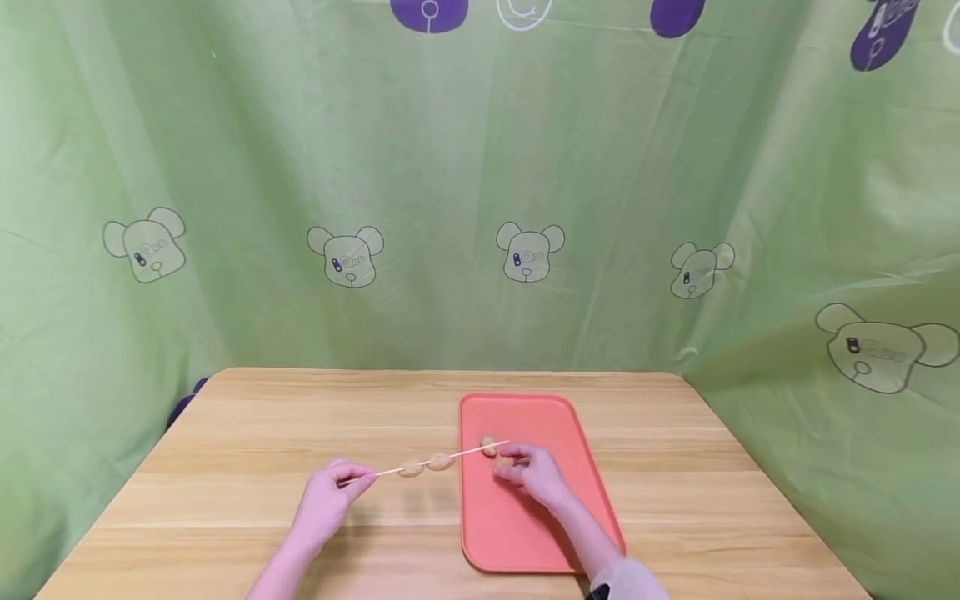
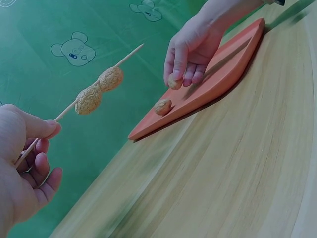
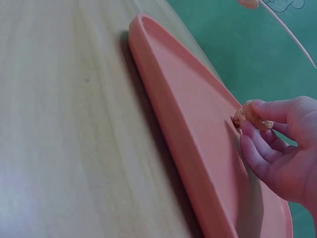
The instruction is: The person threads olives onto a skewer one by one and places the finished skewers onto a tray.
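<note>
My left hand [image 1: 328, 502] pinches a thin wooden skewer [image 2: 130, 53] near its rear end, between thumb and fingers. Two brown, wrinkled, ball-like food pieces, a larger one [image 2: 89, 100] and a smaller one [image 2: 110, 79], sit side by side on the skewer's middle. Its pointed end is bare and leans up over the tray. Above the coral tray [image 1: 517, 533], my right hand [image 1: 538, 477] holds another such food piece [image 3: 255, 115] between thumb and fingertips, apart from the skewer. One more piece [image 2: 163, 106] lies on the tray beside that hand.
The tray stands on a light wood-grain table [image 1: 375, 567], right of the middle. Behind and on both sides of the table hangs a green curtain [image 1: 442, 317] printed with bear heads.
</note>
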### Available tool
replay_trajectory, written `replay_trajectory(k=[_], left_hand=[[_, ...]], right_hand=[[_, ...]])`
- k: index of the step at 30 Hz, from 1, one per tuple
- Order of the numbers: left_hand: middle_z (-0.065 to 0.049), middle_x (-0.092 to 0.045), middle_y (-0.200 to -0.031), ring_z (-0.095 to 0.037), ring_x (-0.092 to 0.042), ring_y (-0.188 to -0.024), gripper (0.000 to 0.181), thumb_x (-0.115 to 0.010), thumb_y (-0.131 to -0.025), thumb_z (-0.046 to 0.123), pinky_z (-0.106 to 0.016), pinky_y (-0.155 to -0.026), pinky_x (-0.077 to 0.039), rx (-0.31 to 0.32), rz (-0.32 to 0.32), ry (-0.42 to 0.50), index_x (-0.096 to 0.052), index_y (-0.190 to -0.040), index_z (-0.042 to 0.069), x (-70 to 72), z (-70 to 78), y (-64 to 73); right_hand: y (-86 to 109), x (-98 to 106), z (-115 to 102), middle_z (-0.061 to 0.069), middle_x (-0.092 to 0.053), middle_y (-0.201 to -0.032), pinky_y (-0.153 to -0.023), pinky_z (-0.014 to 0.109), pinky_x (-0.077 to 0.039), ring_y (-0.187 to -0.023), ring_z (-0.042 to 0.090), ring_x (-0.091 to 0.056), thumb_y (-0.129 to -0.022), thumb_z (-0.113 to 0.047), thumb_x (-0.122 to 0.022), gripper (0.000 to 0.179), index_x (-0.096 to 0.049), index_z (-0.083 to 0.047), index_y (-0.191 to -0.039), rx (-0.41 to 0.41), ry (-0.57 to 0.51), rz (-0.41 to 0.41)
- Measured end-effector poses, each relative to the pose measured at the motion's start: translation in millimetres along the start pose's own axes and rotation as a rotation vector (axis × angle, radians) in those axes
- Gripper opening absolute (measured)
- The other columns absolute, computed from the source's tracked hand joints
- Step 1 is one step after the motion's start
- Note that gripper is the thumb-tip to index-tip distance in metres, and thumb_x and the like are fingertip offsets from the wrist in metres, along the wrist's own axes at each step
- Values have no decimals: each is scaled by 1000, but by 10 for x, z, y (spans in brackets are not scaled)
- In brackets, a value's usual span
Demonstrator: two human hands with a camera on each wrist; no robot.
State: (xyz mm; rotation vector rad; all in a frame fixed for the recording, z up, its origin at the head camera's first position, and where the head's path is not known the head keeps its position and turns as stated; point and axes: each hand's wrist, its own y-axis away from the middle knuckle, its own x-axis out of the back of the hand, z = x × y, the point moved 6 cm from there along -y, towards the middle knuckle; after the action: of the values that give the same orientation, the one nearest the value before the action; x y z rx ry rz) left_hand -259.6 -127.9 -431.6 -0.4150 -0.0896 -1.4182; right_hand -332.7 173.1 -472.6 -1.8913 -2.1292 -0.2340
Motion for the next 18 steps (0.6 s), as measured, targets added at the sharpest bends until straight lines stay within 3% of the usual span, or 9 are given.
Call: replay_trajectory(k=[3, 11, 18], left_hand=[[-4, -62, -79, -12, -55, -74, 4, -69, -79, 1, -23, -68, -46, -4, 0, -2, -70, -83, 0, 10, 6, 2], [-4, -61, -79, -12, -54, -74, 4, -69, -79, 1, -23, -67, -45, 2, -3, 7, -70, -83, 0, 39, 1, 2], [-3, -62, -80, -12, -54, -75, 6, -70, -79, 3, -23, -67, -45, 8, -6, 6, -70, -84, 0, 57, 8, 18]], right_hand=[[30, 10, -11, 12, -63, -83, -58, 31, -51, -69, 14, -58, -77, 2, -71, 31, -60, 10, -105, 0, -15, 10], [65, 43, -107, 14, -61, -91, -61, 21, -47, -74, 15, -55, -72, 8, -72, 31, -61, 11, -101, 61, -28, 58], [155, 24, -211, 16, -56, -94, -65, 30, -54, -73, 17, -61, -77, 10, -66, 32, -56, 13, -107, 59, -142, -20]])
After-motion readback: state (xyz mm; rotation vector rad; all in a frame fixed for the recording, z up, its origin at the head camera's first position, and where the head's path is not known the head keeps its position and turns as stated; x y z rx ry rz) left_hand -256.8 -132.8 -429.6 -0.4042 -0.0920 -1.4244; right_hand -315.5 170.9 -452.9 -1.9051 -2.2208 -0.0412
